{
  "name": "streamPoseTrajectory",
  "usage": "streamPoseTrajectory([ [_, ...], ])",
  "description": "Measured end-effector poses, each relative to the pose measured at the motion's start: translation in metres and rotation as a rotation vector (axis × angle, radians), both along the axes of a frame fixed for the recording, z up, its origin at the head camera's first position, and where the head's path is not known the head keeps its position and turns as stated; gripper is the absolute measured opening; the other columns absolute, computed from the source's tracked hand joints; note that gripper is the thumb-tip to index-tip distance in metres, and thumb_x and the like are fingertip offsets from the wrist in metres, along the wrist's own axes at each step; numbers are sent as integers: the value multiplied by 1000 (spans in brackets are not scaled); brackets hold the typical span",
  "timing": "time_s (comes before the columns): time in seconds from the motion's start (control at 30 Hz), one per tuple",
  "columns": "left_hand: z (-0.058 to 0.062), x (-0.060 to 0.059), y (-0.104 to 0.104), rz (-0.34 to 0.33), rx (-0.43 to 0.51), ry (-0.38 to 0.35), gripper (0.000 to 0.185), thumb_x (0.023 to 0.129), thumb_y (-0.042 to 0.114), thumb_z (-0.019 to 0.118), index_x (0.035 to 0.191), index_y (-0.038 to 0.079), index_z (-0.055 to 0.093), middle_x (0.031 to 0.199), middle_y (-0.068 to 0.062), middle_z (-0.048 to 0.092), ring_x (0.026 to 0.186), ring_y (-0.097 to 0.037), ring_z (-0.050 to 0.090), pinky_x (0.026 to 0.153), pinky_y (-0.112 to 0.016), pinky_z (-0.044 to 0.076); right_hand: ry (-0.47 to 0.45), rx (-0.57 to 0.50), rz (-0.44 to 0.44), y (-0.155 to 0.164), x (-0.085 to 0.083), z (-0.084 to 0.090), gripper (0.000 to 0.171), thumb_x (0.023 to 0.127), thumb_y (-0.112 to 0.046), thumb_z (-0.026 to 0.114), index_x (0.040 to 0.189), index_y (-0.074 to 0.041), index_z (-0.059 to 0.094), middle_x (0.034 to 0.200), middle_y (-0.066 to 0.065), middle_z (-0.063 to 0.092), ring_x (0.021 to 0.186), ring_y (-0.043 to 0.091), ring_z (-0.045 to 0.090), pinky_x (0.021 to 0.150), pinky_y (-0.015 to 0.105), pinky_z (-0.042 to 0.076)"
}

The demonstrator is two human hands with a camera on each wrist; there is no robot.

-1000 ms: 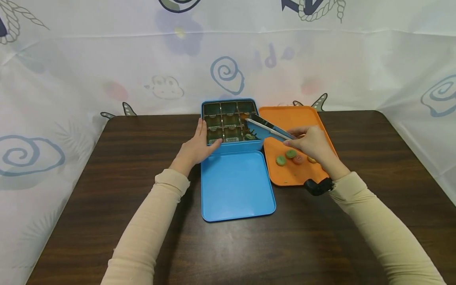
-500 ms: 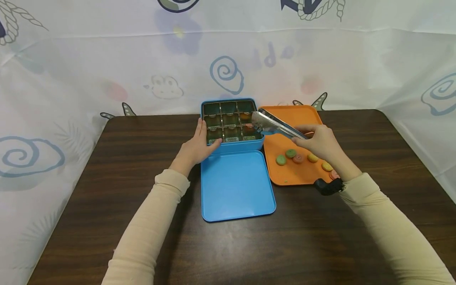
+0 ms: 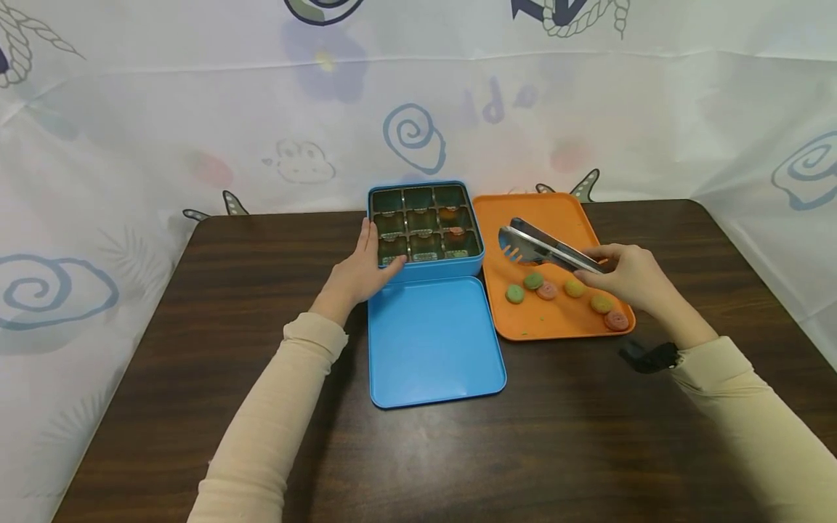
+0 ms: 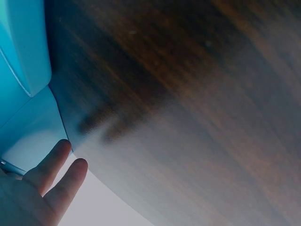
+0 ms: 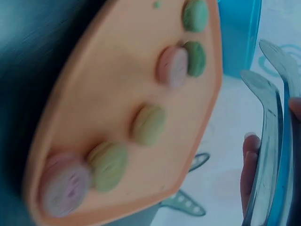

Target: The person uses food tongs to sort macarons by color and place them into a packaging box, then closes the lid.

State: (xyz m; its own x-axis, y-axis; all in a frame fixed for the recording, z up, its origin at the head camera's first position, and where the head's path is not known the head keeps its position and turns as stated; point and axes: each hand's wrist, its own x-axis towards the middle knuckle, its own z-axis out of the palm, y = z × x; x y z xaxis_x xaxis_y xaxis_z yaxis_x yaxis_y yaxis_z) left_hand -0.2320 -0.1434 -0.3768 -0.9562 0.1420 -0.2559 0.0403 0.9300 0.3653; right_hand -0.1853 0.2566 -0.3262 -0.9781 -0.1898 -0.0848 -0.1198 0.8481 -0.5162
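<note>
Dark wood table (image 3: 588, 436) under everything, and your right hand (image 3: 631, 278) has its fingers pinched round the handle end of the metal tongs (image 3: 539, 248), whose tips hang just above the macarons (image 3: 533, 280) on the orange tray (image 3: 552, 211). Your left hand (image 3: 356, 272) rests with relaxed fingers against the left side of the blue tin (image 3: 426, 231), with its lid (image 3: 434, 341) lying just in front.

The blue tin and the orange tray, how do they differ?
The blue tin is deep and split into compartments; the orange tray is shallow and undivided. The left hand rests against the tin; the right hand holds tongs over the tray. Both sit on the table.
</note>
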Motion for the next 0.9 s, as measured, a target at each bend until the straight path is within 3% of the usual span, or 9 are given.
streamPoseTrajectory([
  [0.2,1,1,-1,1,1,-2,93,94,67,29,151,13,-20,159,0,-27,60,-24,58,48,-31,38,-31,36,0,17,5,-8,58,90,-37,65,129,5,56,107,29,65,82,26,59,63,29,43],
  [0.43,0,1,0,7,12,-1,93,94,67,29,152,13,-19,160,-1,-24,61,-24,59,49,-31,39,-65,22,-10,27,10,-15,55,88,-32,69,126,6,57,104,27,67,76,18,56,58,26,42],
  [0.9,-1,1,0,6,25,0,93,94,67,29,152,13,-19,158,1,-27,57,-23,57,46,-30,36,-73,32,-5,28,11,-25,52,89,-31,68,124,7,59,96,23,66,71,18,51,54,27,39],
])
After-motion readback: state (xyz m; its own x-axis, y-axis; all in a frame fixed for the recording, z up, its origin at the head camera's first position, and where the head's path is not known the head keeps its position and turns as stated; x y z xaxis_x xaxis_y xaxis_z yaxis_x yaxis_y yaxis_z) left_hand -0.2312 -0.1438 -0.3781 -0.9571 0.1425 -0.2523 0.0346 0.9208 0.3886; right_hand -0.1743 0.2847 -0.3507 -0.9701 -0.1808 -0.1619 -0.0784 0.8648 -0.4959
